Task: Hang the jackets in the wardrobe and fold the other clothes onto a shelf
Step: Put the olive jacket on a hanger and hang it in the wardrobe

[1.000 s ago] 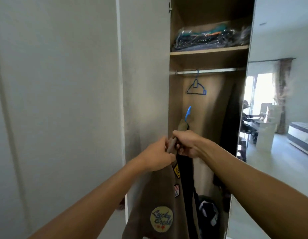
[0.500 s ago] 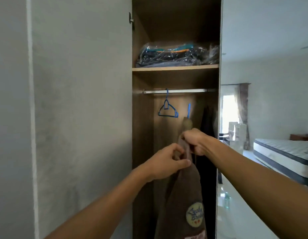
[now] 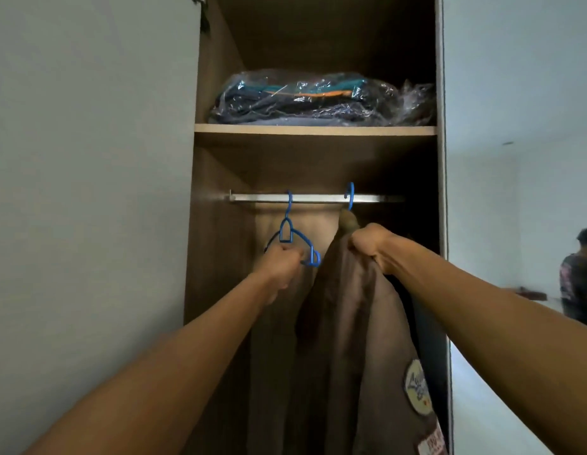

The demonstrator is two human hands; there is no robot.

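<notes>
Fingers: right hand clamped on brown jacket collar, just below rail | jacket's hanger hook at rail, seating unclear | left hand grips empty blue hanger leftward | jacket hangs vertical, right hand nearer

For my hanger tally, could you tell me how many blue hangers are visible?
2: an empty hanger held by the left hand, and a hook on the rail carrying the brown jacket. Others may be hidden.

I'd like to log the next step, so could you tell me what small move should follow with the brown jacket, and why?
Probably open the right hand and let the brown jacket hang: its blue hook already sits over the rail, while the left hand holds the empty hanger aside.
</notes>
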